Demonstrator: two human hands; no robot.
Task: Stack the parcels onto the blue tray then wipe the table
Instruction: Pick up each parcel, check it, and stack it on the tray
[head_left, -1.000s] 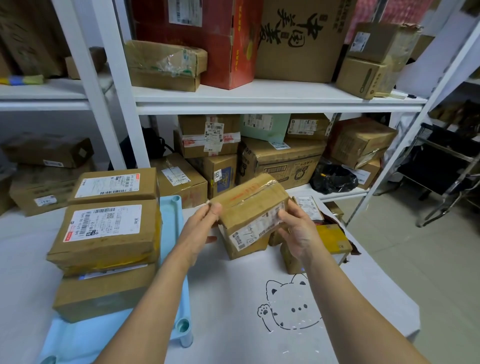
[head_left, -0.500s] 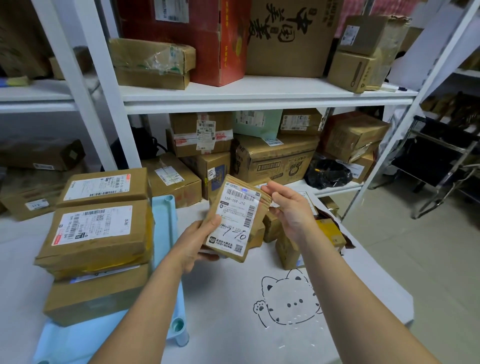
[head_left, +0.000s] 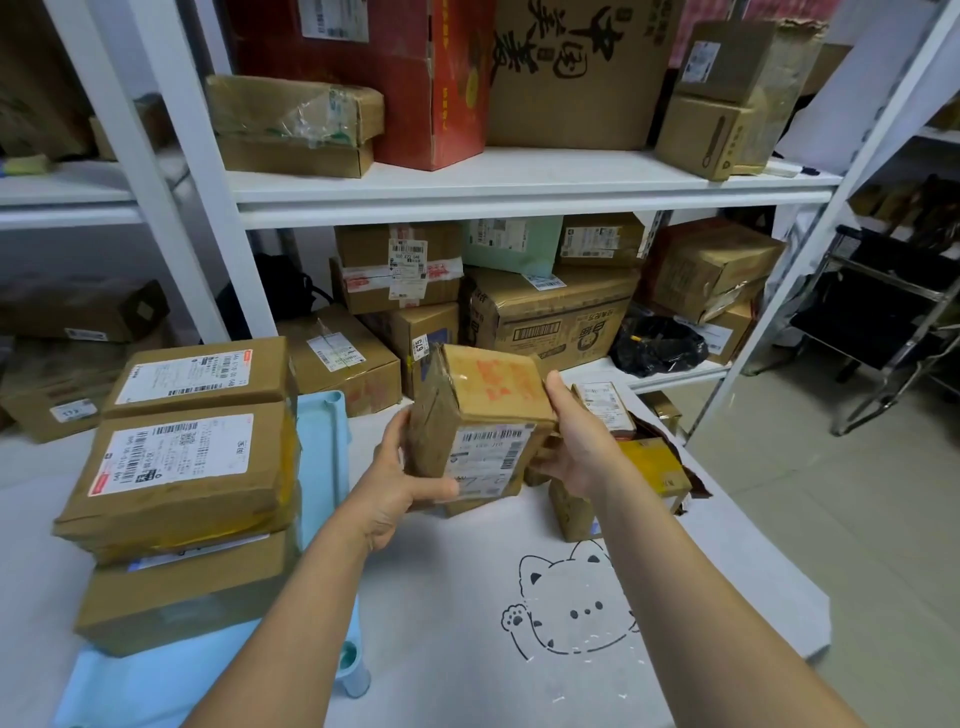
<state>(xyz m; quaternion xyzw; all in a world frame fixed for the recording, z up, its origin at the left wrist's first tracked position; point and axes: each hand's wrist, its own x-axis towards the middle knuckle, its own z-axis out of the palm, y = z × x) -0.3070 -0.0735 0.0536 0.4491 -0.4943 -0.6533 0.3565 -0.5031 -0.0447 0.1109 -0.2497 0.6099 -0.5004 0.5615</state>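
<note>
I hold a small brown cardboard parcel (head_left: 480, 410) above the table, between both hands. Its white label faces me low down and orange print shows on its top. My left hand (head_left: 402, 480) grips its lower left side, and my right hand (head_left: 579, 441) grips its right side. The blue tray (head_left: 322, 447) lies at the left, with a stack of brown parcels (head_left: 182, 467) on it. More small parcels (head_left: 639, 467) sit on the table behind my right hand, partly hidden.
The table has a white cloth with a cat drawing (head_left: 571, 613). White shelving (head_left: 493, 182) full of cardboard boxes stands right behind the table. A black plastic bag (head_left: 657, 345) lies on the lower shelf. A metal cart (head_left: 893, 322) stands on the floor at the right.
I have turned the parcel in my hands: its label first faced me fully, and now its orange-printed top tips toward me. The view has shifted slightly.
</note>
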